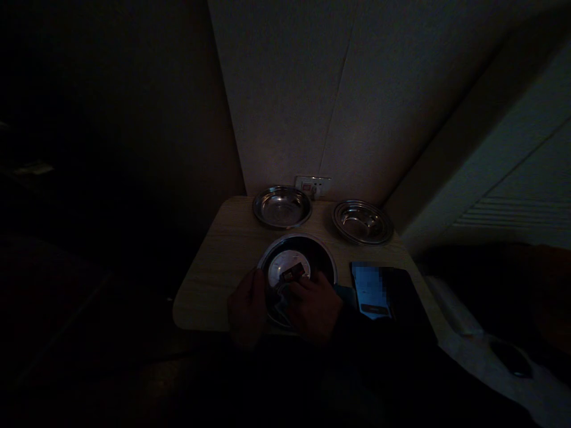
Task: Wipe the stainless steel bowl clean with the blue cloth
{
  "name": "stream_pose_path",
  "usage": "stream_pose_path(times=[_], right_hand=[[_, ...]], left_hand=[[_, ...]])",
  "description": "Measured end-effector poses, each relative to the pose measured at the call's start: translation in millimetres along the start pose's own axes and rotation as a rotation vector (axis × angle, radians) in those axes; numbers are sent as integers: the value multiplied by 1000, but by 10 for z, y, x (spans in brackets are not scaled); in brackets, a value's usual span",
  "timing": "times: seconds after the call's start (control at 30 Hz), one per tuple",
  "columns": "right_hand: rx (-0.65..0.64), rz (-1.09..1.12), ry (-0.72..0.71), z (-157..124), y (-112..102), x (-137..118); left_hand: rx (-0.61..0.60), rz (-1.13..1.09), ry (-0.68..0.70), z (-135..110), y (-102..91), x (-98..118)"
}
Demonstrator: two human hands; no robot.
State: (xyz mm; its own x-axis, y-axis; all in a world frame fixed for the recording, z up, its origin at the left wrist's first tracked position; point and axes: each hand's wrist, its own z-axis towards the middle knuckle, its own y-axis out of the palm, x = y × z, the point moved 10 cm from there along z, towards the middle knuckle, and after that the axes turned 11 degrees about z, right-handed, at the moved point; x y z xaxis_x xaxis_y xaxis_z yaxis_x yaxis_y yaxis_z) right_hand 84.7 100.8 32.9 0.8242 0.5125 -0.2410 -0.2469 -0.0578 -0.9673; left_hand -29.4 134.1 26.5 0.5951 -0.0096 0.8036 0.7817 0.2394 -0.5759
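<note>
In near-darkness, I worked over a deep metal bowl near the front edge of a small table. My left hand rested at the bowl's eight o'clock, its fingers against the rim, probably to steady the vessel; the gloom hid whether they clamped it. My right hand reached over the rim from five o'clock, held apart from the left, its fingertips beside a small dark rectangular piece inside the bowl. Whether they gripped it, I could not tell. A pale round patch showed beneath that piece, perhaps a lid, perhaps the shining bottom.

A shallow metal dish sat at the bowl's twelve o'clock, and a nested stack of dishes at one o'clock, both set back toward the wall, likely to leave my elbows room. A lit phone lay face up at three o'clock, presumably where a glance could reach it, its screen blurred.

The tabletop was pale, wood-grained and round-cornered, pushed up to a light wall with a socket plate just behind the dishes. Beyond, at two o'clock, a slatted panel caught faint light; toward nine o'clock the room fell to black.
</note>
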Motion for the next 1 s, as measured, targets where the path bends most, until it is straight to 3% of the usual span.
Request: stream_pose_path(times=[0.27,0.47,0.7,0.87,1.0], right_hand=[[106,-8,67,200,-127,45],[-46,62,-24,-7,66,-69],[-119,-47,15,-184,2,119],[-16,111,49,-96,62,-136],[0,136,-5,-136,99,-189]], left_hand=[[-15,-5,23,0,13,64],[24,36,-4,14,-33,-15],[-2,35,31,-25,-25,80],[70,79,-5,-80,-89,63],[13,93,21,17,-104,67]])
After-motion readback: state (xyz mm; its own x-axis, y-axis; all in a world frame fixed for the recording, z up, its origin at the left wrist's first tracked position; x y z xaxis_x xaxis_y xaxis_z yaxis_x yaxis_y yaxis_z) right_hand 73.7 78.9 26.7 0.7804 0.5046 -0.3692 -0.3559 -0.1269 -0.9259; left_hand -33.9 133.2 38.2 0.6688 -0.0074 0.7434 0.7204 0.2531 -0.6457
